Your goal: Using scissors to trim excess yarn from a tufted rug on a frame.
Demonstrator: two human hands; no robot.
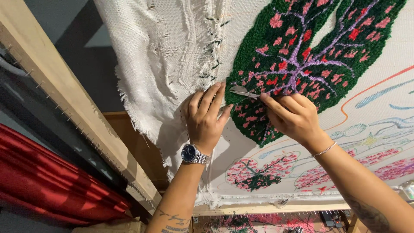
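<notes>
Head view shows the left hand (203,118) pressed flat on the white backing cloth (159,56) beside the green tufted leaf (297,60), while the right hand (291,115) pinches small scissors (242,91) at the leaf's edge, trimming stray pile, which calls for steady snips.

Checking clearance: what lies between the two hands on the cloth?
Head view: between left hand and right hand lies small metal scissors' blade over the green tufted leaf's edge.

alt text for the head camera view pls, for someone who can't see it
Two bare hands work at the edge of a green tufted leaf with pink spots on white backing cloth. The right hand holds small metal scissors; the left hand presses the cloth beside them.
</notes>
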